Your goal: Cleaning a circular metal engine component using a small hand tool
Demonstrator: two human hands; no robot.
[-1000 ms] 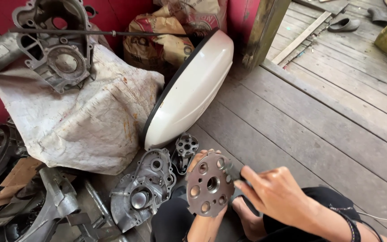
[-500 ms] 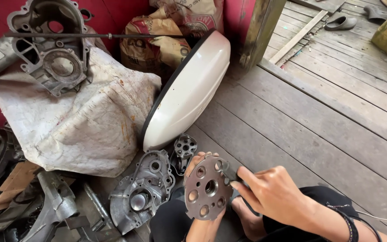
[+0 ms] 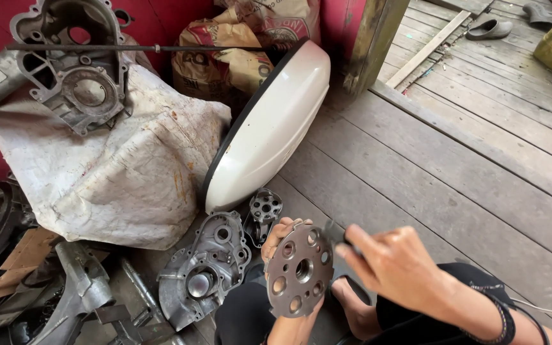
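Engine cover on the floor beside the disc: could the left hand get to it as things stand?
Probably not at once: the left hand is full, holding the disc. The engine cover lies close to its left with nothing between, so the way looks free once it lets go.

Before me on the plank floor [image 3: 455,191] leans a white curved cover [image 3: 269,128] against a stained sack [image 3: 116,172]; an engine casing [image 3: 202,271] lies at my left.

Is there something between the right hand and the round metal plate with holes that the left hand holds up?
Nothing separate that I can see. The left hand grips the round metal plate by its upper-left rim. The right hand holds a small dark tool, blurred, at the plate's right edge.
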